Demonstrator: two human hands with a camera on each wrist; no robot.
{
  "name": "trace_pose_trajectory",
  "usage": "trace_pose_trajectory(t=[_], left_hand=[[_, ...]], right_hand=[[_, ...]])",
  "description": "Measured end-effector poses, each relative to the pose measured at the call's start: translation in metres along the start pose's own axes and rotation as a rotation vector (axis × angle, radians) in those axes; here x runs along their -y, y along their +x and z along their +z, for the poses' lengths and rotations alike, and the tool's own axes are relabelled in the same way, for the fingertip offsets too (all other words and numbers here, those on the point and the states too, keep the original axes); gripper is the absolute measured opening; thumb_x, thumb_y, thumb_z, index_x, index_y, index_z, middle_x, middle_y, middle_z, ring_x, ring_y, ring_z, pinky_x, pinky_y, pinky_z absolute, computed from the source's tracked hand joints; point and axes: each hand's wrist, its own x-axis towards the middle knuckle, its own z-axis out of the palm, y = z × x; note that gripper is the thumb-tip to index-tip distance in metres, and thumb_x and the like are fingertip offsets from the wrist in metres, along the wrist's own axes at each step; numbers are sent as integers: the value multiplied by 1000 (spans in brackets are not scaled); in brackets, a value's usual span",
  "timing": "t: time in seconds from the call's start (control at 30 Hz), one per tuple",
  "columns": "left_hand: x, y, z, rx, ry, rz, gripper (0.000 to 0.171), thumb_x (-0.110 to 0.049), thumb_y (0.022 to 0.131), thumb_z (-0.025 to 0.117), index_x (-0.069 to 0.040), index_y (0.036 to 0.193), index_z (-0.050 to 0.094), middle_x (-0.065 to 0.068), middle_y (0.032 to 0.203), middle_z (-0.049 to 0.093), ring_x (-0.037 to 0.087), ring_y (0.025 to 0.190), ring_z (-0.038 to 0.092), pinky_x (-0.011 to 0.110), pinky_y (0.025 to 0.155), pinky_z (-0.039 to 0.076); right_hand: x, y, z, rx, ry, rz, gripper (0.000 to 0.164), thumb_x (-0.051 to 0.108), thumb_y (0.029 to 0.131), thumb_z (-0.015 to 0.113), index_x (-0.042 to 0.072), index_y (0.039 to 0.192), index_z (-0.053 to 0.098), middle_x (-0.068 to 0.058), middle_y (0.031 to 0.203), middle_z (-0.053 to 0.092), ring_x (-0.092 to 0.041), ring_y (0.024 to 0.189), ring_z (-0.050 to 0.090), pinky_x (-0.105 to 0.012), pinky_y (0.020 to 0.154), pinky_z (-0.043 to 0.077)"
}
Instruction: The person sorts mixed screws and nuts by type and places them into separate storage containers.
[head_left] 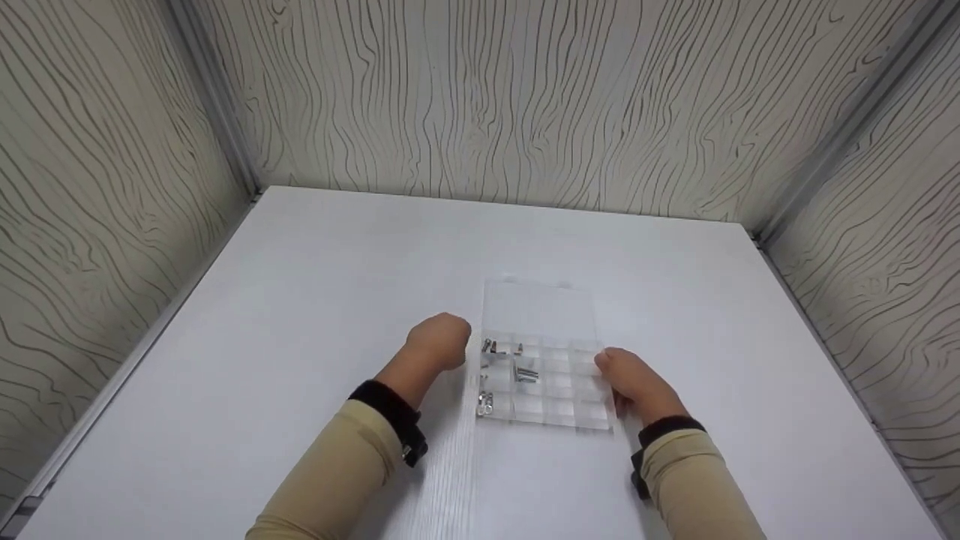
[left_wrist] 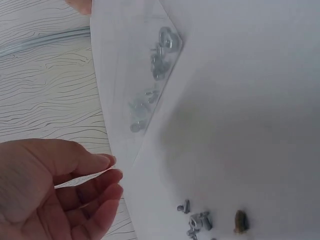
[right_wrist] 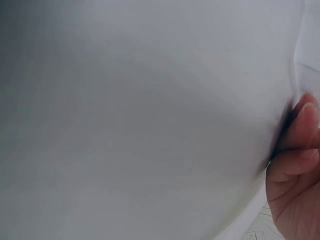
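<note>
A clear plastic compartment box lies on the white table with its transparent lid folded back on the far side. Small metal fasteners sit in several of its left and middle compartments. My right hand grips the box's right edge, thumb at the rim and the other fingers curled along the side. Left of the box, my left hand hovers with loosely bent fingers. In the left wrist view its thumb and fingertips come close together, and nothing shows between them.
Loose metal fasteners and a brass-coloured piece lie on the table in the left wrist view; my arm appears to hide them in the head view. Wood-patterned panels with grey corner posts surround the white table.
</note>
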Motion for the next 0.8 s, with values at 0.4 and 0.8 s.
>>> trace_pose_trajectory(t=[0.4,0.8], left_hand=[[24,-22,11,93,170,26,10,-1,79,57,-8,82,64,5,80,61,17,67,50,32,63,50],[36,-19,29,70,226,17,13,-1,75,60,-7,85,65,5,80,62,15,65,50,31,60,51]], right_hand=[[1,-1,-1,16,10,31,28,24,99,29,3,93,47,-9,48,48,-21,35,49,-29,33,40],[2,-1,-1,16,46,39,27,23,98,29,3,93,46,-9,47,48,-20,34,49,-29,32,40]])
